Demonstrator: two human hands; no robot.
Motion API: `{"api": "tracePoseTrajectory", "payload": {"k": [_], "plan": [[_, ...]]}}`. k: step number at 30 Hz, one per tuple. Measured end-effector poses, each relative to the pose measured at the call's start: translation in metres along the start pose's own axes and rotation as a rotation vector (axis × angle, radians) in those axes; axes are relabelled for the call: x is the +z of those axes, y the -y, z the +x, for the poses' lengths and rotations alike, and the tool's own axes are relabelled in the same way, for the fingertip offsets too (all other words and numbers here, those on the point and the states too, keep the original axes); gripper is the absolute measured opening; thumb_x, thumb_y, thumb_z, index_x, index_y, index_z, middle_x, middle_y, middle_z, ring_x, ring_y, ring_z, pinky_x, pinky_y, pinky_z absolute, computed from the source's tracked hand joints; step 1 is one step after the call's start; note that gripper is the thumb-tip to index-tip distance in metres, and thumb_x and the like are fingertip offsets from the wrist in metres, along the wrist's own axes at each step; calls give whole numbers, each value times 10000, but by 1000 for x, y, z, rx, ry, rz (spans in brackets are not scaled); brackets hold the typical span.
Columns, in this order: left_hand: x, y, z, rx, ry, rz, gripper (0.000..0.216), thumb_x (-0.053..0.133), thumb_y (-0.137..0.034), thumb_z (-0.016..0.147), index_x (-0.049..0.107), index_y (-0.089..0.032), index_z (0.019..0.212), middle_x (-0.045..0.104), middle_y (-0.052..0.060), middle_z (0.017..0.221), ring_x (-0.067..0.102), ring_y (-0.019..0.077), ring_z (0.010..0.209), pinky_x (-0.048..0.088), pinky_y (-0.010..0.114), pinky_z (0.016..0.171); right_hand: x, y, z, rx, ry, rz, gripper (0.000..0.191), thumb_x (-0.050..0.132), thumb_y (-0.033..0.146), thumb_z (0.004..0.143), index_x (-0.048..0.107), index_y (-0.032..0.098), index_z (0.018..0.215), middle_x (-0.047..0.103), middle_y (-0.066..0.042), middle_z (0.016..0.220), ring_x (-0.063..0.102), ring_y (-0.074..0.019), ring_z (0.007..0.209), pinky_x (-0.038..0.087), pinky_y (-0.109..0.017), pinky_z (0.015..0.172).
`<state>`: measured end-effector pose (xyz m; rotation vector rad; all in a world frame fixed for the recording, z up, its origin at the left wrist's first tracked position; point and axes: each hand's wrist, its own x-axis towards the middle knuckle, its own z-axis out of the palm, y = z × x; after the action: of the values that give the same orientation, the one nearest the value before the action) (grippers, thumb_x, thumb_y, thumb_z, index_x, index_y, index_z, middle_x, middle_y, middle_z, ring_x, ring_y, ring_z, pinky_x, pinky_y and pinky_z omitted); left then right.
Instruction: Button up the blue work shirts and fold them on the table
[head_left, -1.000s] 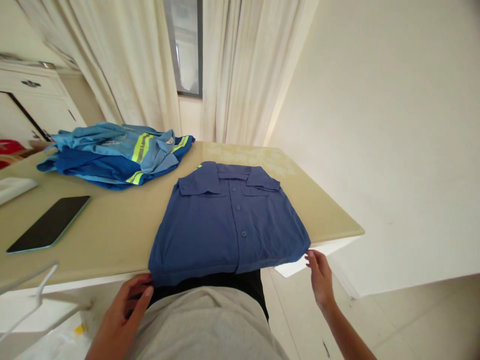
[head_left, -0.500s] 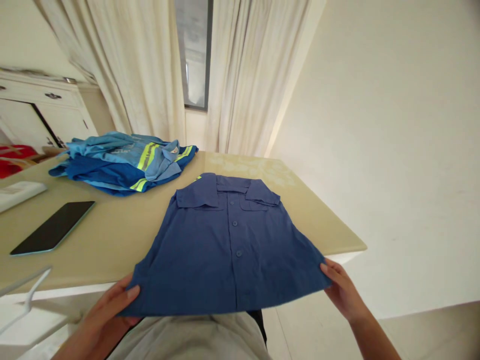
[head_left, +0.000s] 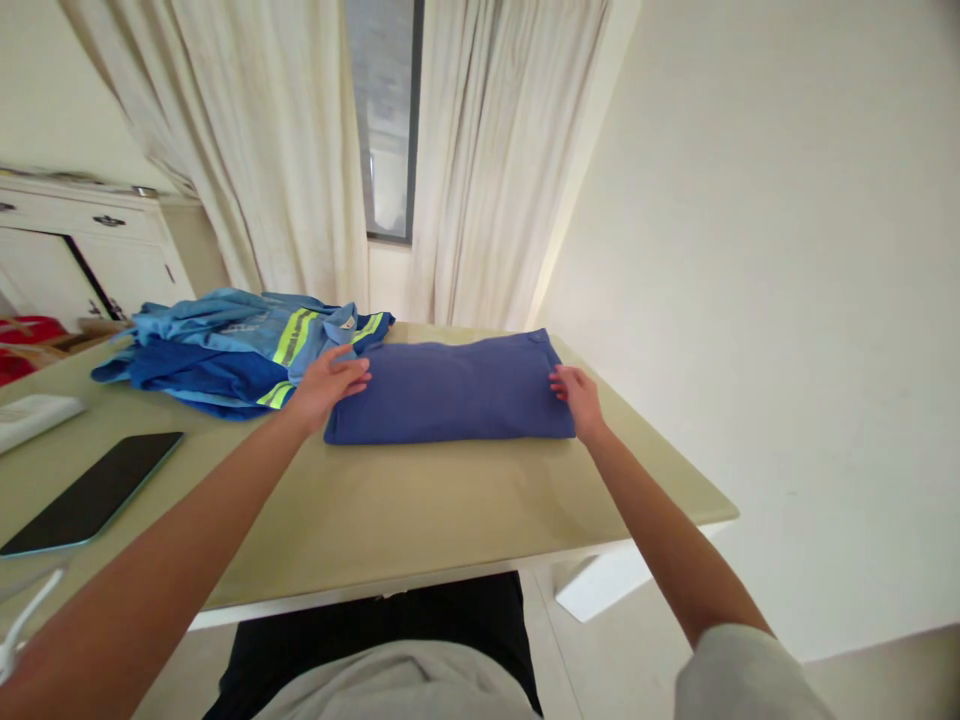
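A dark blue work shirt [head_left: 457, 390] lies on the table, folded over into a flat, wide rectangle. At its left end is my left hand [head_left: 328, 385], fingers apart over the cloth's edge and holding nothing. My right hand [head_left: 580, 398] is at the opposite end, its fingers slightly bent and loose beside the right edge. Whether the fingertips touch the fabric is hard to tell. The shirt's buttons and sleeves are hidden inside the fold.
A heap of blue work garments with reflective stripes [head_left: 225, 350] lies left of the shirt. A dark tablet [head_left: 94, 490] and a white object [head_left: 37, 418] lie on the table [head_left: 420, 510] at left. Curtains [head_left: 270, 150] hang behind, and a wall [head_left: 787, 330] stands at right.
The shirt's lower hem, held near the table's front edge before, is now folded away from me over the upper part. Both hands have moved forward and released the hem.
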<state>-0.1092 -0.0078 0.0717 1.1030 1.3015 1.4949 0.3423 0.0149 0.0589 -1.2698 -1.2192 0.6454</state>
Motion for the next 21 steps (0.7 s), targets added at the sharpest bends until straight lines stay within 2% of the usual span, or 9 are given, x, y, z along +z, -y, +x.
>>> {"api": "tracePoseTrajectory", "payload": {"k": [3, 4, 6, 9, 11, 13, 15, 18, 21], "plan": [[-33, 39, -15, 43, -73, 481, 524, 772, -456, 757, 653, -167, 1177, 737, 86, 1017, 716, 237, 862, 578, 352, 758, -14, -42, -36, -201, 161, -449, 559, 727, 675, 802, 711, 208, 1109, 730, -115, 1166, 671, -284, 1089, 520, -473, 1023], [-43, 50, -20, 39, -83, 598, 520, 736, -506, 770, 662, -157, 1148, 739, 95, 1000, 717, 257, 864, 570, 366, 759, -21, -52, -44, -244, 178, -549, 570, 718, 672, 815, 708, 205, 1142, 710, -133, 1220, 645, -306, 1167, 480, -497, 1081], [-58, 68, -27, 12, -50, 736, 569, 669, -601, 783, 668, -150, 1128, 747, 104, 964, 725, 290, 868, 558, 392, 779, -34, -67, -51, -238, 118, -659, 576, 652, 660, 876, 692, 190, 1206, 677, -165, 1293, 615, -328, 1239, 446, -511, 1119], [-62, 82, -30, 35, 29, 733, 671, 642, -683, 731, 665, -153, 1142, 762, 109, 969, 730, 303, 882, 550, 407, 819, -44, -78, -37, -25, -39, -616, 555, 586, 614, 927, 673, 172, 1251, 704, -184, 1250, 683, -313, 1112, 518, -473, 1012], [-59, 85, -28, 68, 60, 632, 738, 665, -708, 669, 659, -155, 1157, 769, 108, 983, 730, 295, 895, 552, 395, 823, -45, -80, -23, 120, -51, -517, 516, 662, 566, 877, 687, 170, 1206, 751, -161, 1100, 715, -296, 984, 557, -432, 898], [-56, 84, -27, 69, 79, 536, 791, 687, -732, 624, 659, -156, 1165, 775, 96, 948, 729, 285, 887, 550, 378, 804, -45, -80, -16, 188, -27, -421, 474, 741, 484, 791, 701, 166, 1141, 750, -106, 905, 711, -276, 867, 560, -392, 793], [-57, 81, -28, 63, 86, 502, 817, 698, -751, 610, 662, -158, 1171, 778, 80, 901, 722, 274, 859, 541, 368, 780, -48, -80, -17, 156, -16, -328, 484, 758, 414, 723, 695, 161, 1131, 694, -40, 773, 673, -238, 763, 534, -349, 713], [-65, 75, -35, 59, 95, 543, 845, 704, -765, 597, 657, -161, 1187, 778, 69, 855, 708, 272, 808, 523, 369, 739, -62, -80, -31, 29, 13, -225, 524, 723, 403, 713, 671, 168, 1178, 591, 34, 680, 586, -183, 658, 470, -300, 633], [-74, 73, -43, 56, 136, 609, 843, 691, -763, 605, 645, -162, 1195, 776, 76, 849, 710, 286, 792, 520, 383, 727, -78, -82, -50, 25, 112, -281, 510, 711, 430, 728, 656, 173, 1166, 554, 56, 651, 544, -165, 614, 425, -283, 593]]}}
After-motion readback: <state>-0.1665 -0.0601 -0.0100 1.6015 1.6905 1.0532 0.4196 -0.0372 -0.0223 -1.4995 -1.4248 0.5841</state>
